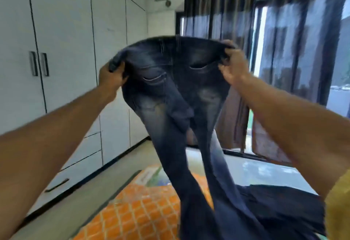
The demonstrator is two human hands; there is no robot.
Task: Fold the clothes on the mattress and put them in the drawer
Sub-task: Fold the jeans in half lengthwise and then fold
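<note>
Head view: the jeans [176, 80] hang at centre, waistband pinched at 9 o'clock by the left hand [110, 76] and at 3 o'clock by the right hand [233, 65], legs trailing to the mattress [132, 211] at 6 o'clock. Likely shaking out; folding should come next.

Orange patterned mattress [136, 209], jeans legs [214, 217] and dark garment [284, 207] lying on it
</note>
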